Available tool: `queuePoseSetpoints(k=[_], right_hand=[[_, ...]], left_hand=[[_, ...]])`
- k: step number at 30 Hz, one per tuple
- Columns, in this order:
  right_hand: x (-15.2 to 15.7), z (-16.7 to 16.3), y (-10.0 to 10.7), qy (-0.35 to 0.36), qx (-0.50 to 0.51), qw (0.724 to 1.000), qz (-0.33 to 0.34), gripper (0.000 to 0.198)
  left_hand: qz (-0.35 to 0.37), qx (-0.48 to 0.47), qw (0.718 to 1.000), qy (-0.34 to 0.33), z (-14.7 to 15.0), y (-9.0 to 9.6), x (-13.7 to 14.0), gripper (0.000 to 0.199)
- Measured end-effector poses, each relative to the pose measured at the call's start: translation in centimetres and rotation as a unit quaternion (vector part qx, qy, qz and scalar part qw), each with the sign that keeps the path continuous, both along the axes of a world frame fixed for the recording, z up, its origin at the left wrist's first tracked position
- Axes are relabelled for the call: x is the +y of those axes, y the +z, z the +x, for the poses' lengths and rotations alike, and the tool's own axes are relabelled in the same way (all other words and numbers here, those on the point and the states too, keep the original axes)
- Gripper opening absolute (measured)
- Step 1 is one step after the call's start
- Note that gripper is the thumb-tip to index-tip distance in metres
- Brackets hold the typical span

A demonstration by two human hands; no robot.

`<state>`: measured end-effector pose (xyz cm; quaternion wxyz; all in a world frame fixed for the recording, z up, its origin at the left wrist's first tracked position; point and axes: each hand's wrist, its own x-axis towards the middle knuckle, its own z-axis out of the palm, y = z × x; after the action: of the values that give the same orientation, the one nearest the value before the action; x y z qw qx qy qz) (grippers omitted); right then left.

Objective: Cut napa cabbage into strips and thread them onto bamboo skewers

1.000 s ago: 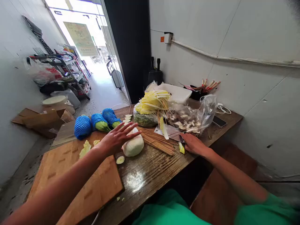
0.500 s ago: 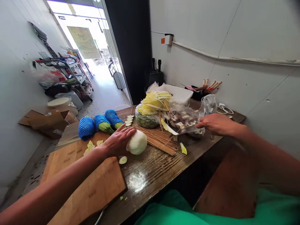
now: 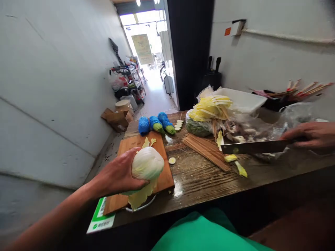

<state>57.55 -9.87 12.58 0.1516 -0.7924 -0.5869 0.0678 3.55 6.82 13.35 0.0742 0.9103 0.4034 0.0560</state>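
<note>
My left hand (image 3: 123, 170) is wrapped round a head of Chinese cabbage (image 3: 148, 163), its pale rounded end up and a loose yellowish leaf (image 3: 142, 195) hanging below. It is over the wooden cutting board (image 3: 163, 174); whether it touches the board is hidden. At the right, my right hand (image 3: 311, 135) grips a kitchen knife (image 3: 253, 147), its dark blade pointing left over the table. Just beneath the blade lie cut yellow leaf pieces (image 3: 241, 169). Behind it is a clear plastic bag of mushrooms (image 3: 243, 130).
Bamboo skewers (image 3: 205, 150) lie mid-table near a bagged green vegetable (image 3: 197, 127) topped with yellow leaf strips (image 3: 211, 107). Zucchini in blue foam nets (image 3: 157, 124) sit behind the board, near white slices (image 3: 179, 124). A white tray (image 3: 240, 99) stands at the back.
My left hand has lifted the cabbage off the table and brought it left and nearer, over the board. The knife in my right hand now shows clear of the mushroom bag. The view has turned left.
</note>
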Motion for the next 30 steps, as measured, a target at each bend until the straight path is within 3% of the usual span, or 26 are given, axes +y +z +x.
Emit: queuePoseSetpoints(k=[2, 3, 5, 8, 11, 14, 18, 30], right_hand=[[0.6, 0.2, -1.0, 0.092, 0.045, 0.986, -0.129, 0.028], [1.0, -0.9, -1.3, 0.121, 0.056, 0.981, -0.140, 0.035], [2.1, -5.3, -1.5, 0.170, 0.081, 0.978, -0.088, 0.037], [4.0, -15.9, -1.1, 0.251, 0.144, 0.953, -0.092, 0.027], [6.4, -25.6, -0.6, 0.259, 0.103, 0.959, -0.045, 0.016], [8.3, -30.6, -0.4, 0.296, 0.055, 0.953, -0.044, 0.016], [8.9, -32.3, -0.4, 0.321, 0.043, 0.943, -0.071, 0.016], [8.6, -32.9, -0.3, 0.314, 0.032, 0.943, -0.106, 0.018]], left_hand=[[-0.030, 0.021, 0.999, 0.033, -1.6, -1.4, 0.0, 0.078], [-0.045, 0.033, 0.997, 0.047, -2.1, -2.2, 0.1, 0.077], [-0.068, 0.058, 0.992, 0.087, -2.5, -3.6, 0.2, 0.075], [-0.060, 0.085, 0.983, 0.153, -2.1, -5.4, 0.0, 0.083], [-0.018, 0.098, 0.984, 0.145, -1.4, -6.4, -0.6, 0.096], [0.012, 0.107, 0.986, 0.130, -1.0, -6.6, -1.4, 0.095], [0.024, 0.113, 0.984, 0.135, -0.7, -6.4, -1.7, 0.083], [0.050, 0.055, 0.994, 0.082, -1.0, -6.7, -1.0, 0.054]])
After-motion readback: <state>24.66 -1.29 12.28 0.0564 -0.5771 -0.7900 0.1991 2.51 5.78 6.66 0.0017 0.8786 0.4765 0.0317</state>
